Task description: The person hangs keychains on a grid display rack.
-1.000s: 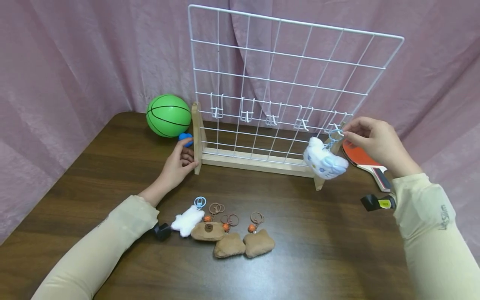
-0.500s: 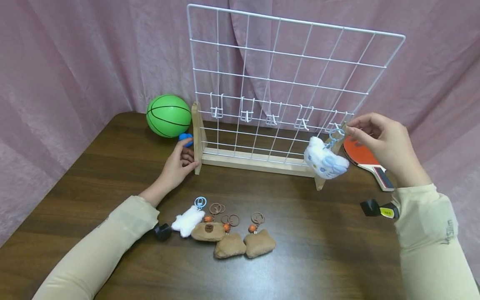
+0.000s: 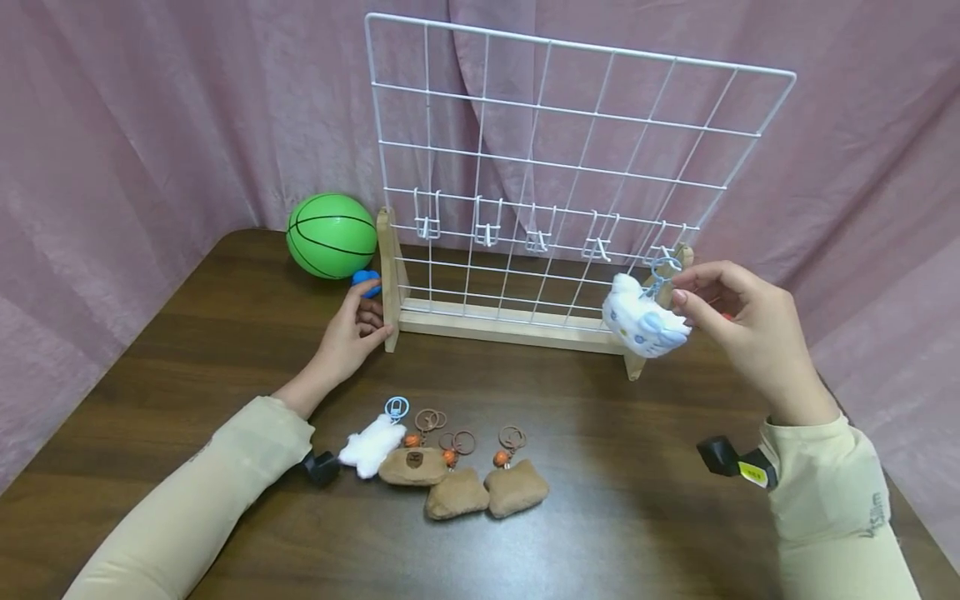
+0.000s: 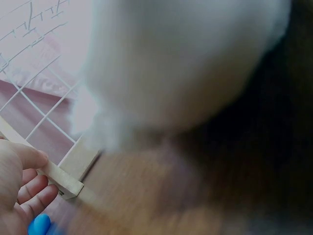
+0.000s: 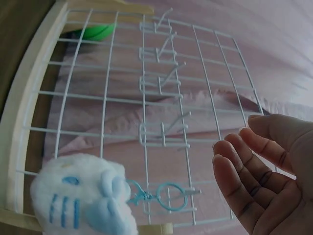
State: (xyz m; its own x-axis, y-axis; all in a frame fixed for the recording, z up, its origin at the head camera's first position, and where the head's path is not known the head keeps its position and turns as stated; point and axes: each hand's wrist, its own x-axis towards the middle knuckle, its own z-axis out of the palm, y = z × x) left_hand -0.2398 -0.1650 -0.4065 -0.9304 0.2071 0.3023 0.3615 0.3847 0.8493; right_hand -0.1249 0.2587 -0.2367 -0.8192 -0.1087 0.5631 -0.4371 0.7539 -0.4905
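Observation:
A white plush cat keychain [image 3: 643, 318] with a light blue bow hangs by its blue ring [image 5: 171, 197] from the rightmost hook of a white wire grid rack [image 3: 551, 41]. Beside the keychain, my right hand [image 3: 757, 333] holds nothing; the right wrist view has its relaxed fingers apart from the ring. My left hand [image 3: 347, 329] grips the rack's left wooden post [image 3: 387, 283], thumb along its edge in the left wrist view. Several other white hooks [image 3: 597, 247] on the same row carry nothing. A blurred pale shape hides much of the left wrist view.
On the table in front lie a white plush keychain [image 3: 372, 446] and three brown ones, one a brown plush keychain [image 3: 517, 488]. A green ball [image 3: 332, 237] and a blue object [image 3: 366, 282] are at the left. Pink curtain [image 3: 150, 125] hangs behind.
My right hand has drawn away from the ring and come down beside the plush, leaving the keychain on the hook. My left hand stays on the post. The head view has shifted slightly.

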